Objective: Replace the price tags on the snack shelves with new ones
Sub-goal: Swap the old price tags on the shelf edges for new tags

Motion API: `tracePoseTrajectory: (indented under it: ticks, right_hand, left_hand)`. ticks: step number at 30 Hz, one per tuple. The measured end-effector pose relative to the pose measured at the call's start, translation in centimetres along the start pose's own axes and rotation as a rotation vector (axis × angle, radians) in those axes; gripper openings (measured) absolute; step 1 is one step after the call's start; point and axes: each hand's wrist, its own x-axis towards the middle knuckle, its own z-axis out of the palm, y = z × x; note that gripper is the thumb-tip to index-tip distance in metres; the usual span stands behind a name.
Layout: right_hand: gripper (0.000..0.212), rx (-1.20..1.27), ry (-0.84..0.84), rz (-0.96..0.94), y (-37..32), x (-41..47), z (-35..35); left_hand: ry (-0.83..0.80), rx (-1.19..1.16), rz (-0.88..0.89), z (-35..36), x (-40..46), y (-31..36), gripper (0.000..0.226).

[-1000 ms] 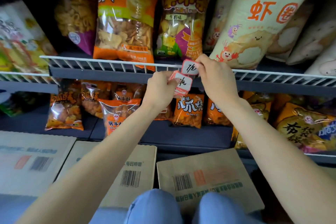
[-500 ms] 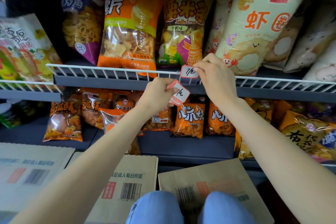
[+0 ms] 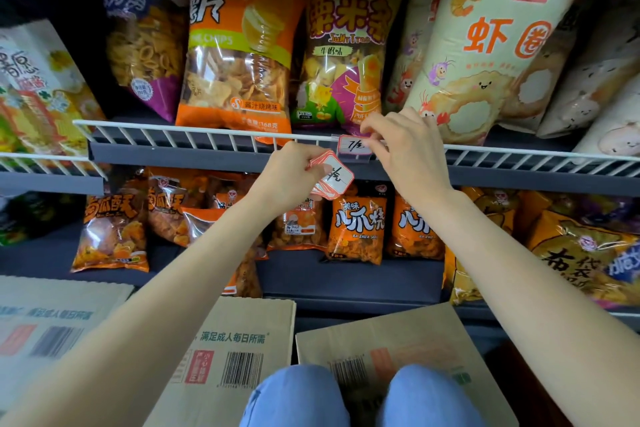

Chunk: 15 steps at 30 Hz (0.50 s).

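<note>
Red-bordered white price tags [image 3: 330, 177], fanned in a stack, sit pinched in the left hand [image 3: 289, 173] below the wire shelf rail [image 3: 173, 135]. Their handwriting is partly covered. The right hand [image 3: 408, 149] pinches a single tag [image 3: 353, 146], reading "7", on the rail's clear holder.

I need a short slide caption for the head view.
Right hand fits a price tag on the shelf rail; left hand holds spare tags.
</note>
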Motion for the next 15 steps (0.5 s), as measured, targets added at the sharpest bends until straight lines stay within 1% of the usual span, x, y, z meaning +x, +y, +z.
tracePoseTrajectory:
  ticks: [2, 3, 8, 11, 15]
  right_hand:
    - [0.003, -0.02, 0.01, -0.024, 0.0, -0.2, 0.0]
    - [0.004, -0.031, 0.011, -0.034, 0.0, -0.3, 0.2]
    - [0.021, -0.128, -0.002, -0.045, -0.4, -1.0, 1.1]
    - [0.025, -0.122, -0.006, -0.018, -0.6, -1.2, 1.3]
    - [0.032, -0.124, 0.001, -0.059, -0.7, -1.3, 1.1]
  left_hand:
    - [-0.001, -0.007, -0.002, 0.0, -0.1, 0.1, 0.02]
    - [-0.003, -0.01, -0.005, 0.0, -0.1, 0.1, 0.022]
    - [-0.019, -0.027, -0.008, 0.1, 0.1, -0.1, 0.022]
    - [-0.024, -0.033, -0.013, 0.1, 0.1, -0.2, 0.023]
    - [-0.033, -0.055, -0.018, 0.2, 0.2, -0.4, 0.026]
